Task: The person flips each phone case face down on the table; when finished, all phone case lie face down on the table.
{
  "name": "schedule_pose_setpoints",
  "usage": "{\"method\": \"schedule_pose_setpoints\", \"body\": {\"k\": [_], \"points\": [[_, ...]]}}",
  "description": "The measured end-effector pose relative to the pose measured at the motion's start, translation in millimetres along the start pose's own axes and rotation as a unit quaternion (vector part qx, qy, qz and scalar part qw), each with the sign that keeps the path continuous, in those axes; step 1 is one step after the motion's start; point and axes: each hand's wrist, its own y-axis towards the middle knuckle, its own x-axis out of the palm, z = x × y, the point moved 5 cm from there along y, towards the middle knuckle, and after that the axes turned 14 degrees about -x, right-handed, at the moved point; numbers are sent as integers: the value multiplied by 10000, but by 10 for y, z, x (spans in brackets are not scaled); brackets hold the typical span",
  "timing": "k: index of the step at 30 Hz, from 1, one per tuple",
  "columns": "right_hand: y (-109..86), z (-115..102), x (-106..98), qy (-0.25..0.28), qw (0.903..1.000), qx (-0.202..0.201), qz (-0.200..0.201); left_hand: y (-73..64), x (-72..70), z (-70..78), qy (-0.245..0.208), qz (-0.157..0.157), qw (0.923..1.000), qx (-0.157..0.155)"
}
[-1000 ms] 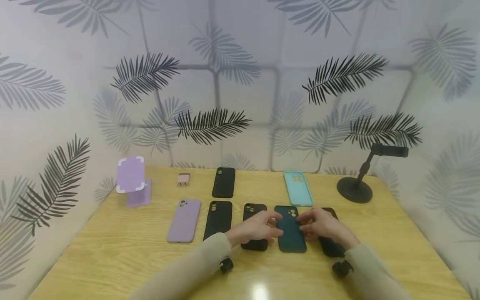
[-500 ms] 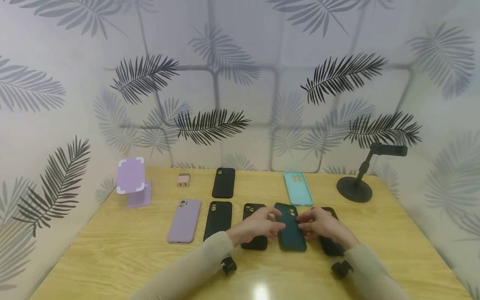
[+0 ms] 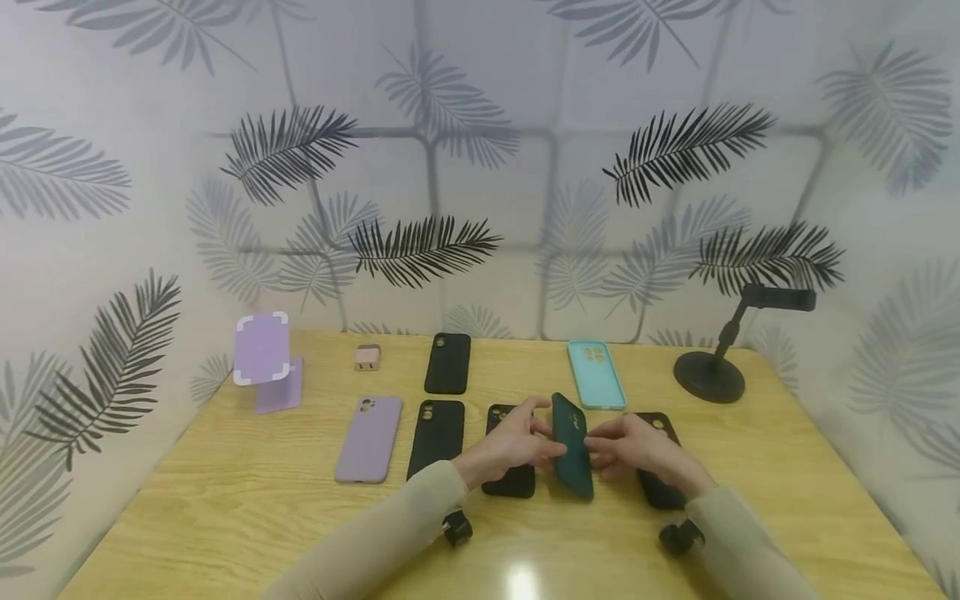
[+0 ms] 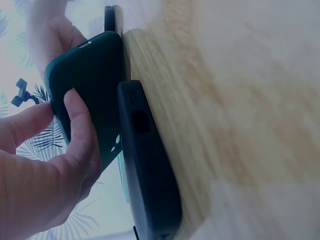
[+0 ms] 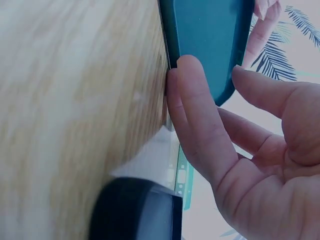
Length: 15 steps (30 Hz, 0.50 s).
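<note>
A dark green phone case [image 3: 574, 477] stands tilted on its long edge on the table, its back toward the left and its hollow inside toward the right. My left hand [image 3: 513, 444] pinches it, with fingers on the back and thumb on the raised edge in the left wrist view. My right hand [image 3: 637, 447] holds it from the other side, thumb at the upper edge and fingers at the lower edge in the right wrist view. Beneath my left hand lies a black phone case [image 3: 516, 485]; another black case [image 3: 662, 492] is partly hidden under my right hand.
Farther left lie a black case [image 3: 437, 440] and a lilac case [image 3: 369, 439]. Behind are another black case [image 3: 447, 364], a turquoise case [image 3: 597, 376], a pink charger plug [image 3: 367, 358], a purple stand [image 3: 262, 348] and a black stand [image 3: 708, 377].
The green phone case has gone from lying flat to tilting up, its right edge raised and turned leftward. My right hand has shifted slightly left with it.
</note>
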Motion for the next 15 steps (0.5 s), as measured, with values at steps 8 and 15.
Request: {"method": "schedule_pose_setpoints", "body": {"k": [8, 15], "points": [[-24, 3, 18, 536, 9983, -109, -180, -21, 55, 28, -164, -186, 9997, 66], [-16, 11, 36, 1120, 9931, -14, -332, -4, 132, 28, -61, -442, 9990, 77]]}}
